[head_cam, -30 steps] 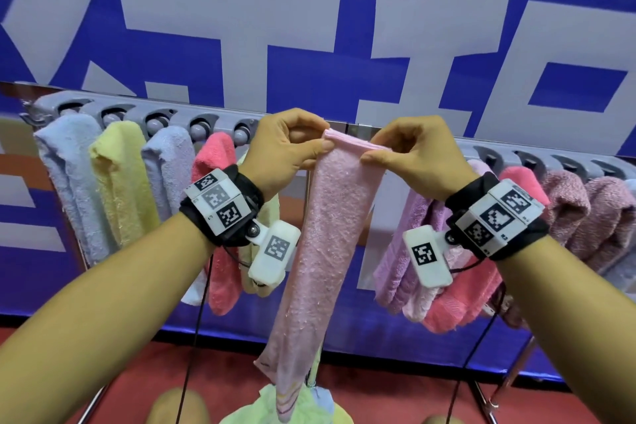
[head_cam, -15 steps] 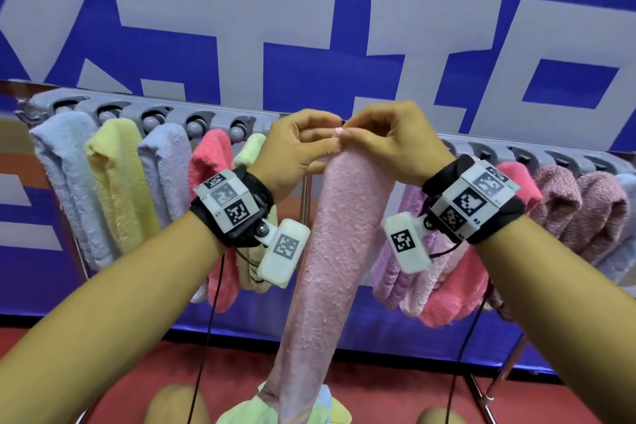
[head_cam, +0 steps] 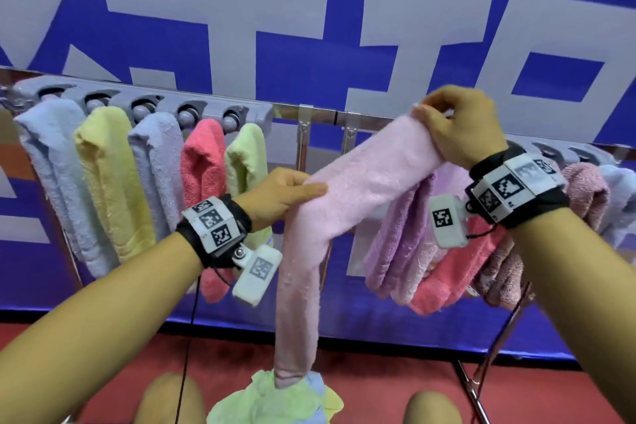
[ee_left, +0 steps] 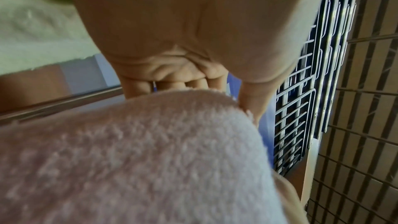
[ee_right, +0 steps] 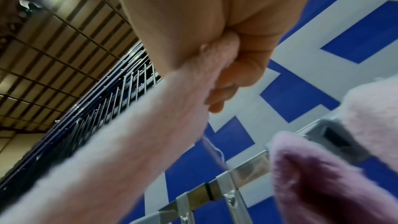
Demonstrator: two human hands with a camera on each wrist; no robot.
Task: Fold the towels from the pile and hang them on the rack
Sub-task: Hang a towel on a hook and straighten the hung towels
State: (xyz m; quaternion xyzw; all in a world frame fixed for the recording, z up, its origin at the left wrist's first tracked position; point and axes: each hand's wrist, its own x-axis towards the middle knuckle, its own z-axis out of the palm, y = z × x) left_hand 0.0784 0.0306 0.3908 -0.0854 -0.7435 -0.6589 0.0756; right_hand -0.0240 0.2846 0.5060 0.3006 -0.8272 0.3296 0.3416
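A long, narrow folded pale pink towel [head_cam: 358,182] stretches between my hands in front of the rack [head_cam: 320,113]. My right hand [head_cam: 457,127] pinches its upper end [ee_right: 206,67] up by the rack's bar. My left hand [head_cam: 285,193] grips the towel's middle [ee_left: 163,142], thumb on top. From there the rest of the towel hangs straight down to the pile [head_cam: 275,403] of green and blue towels on the floor.
Blue, yellow, red and green towels [head_cam: 103,182] hang at the rack's left; purple, red and pink ones [head_cam: 430,251] hang at its right. A bare stretch of metal bar [head_cam: 327,117] lies between them. A blue and white banner [head_cam: 309,27] is behind. The rack's leg [head_cam: 475,389] stands at lower right.
My right hand has carried the towel's top end to the right and up. My left hand has slid down from the top end to the towel's middle, so the upper half now slants.
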